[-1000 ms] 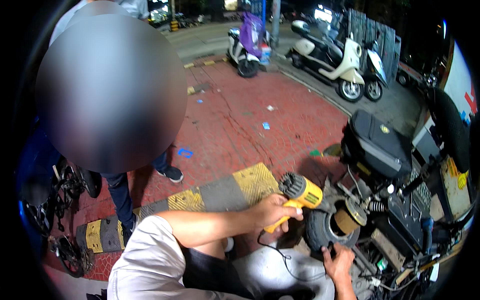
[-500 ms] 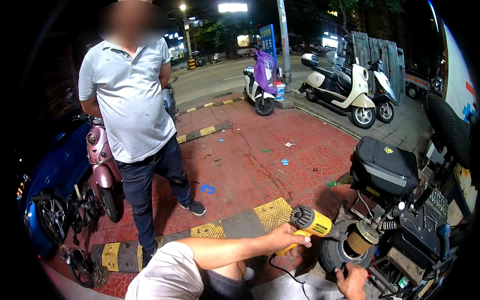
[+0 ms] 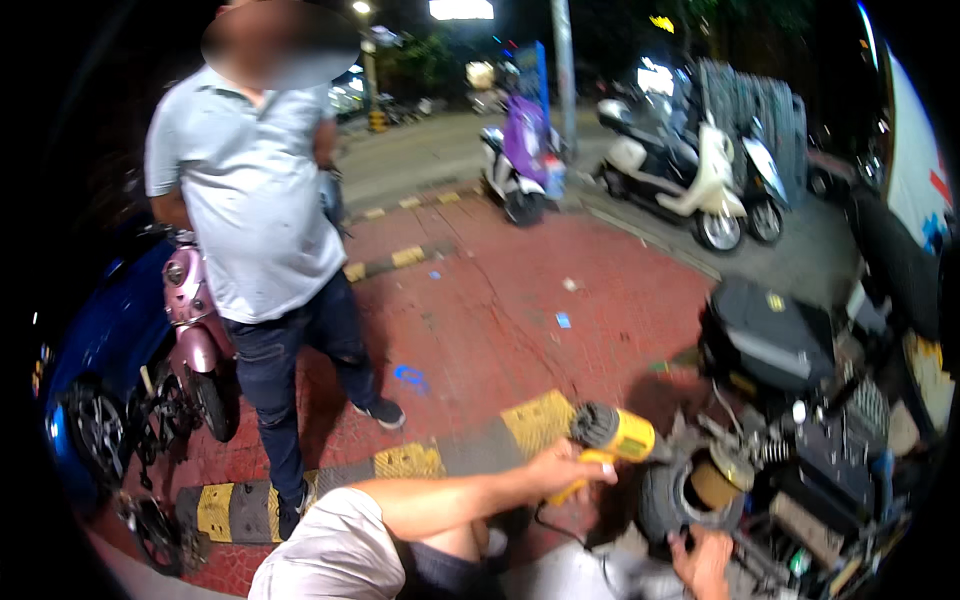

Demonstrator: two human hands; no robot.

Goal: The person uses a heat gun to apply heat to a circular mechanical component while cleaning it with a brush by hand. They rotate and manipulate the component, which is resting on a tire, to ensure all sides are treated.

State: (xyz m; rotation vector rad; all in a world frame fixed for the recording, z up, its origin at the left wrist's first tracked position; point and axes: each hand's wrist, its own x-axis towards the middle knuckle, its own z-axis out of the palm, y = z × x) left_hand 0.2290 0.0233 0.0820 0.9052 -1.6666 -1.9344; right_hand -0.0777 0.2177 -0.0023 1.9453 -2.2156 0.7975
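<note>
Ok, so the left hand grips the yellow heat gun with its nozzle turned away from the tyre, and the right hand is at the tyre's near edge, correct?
Not quite: the head view shows the nozzle turned toward the tyre. The left hand does grip the yellow heat gun, and the right hand is at the tyre's near edge.

Gripping a yellow heat gun (image 3: pixel 630 436) in the left hand (image 3: pixel 566 470), touching a dark tire (image 3: pixel 660 502) with the right hand (image 3: pixel 706 560).
</note>
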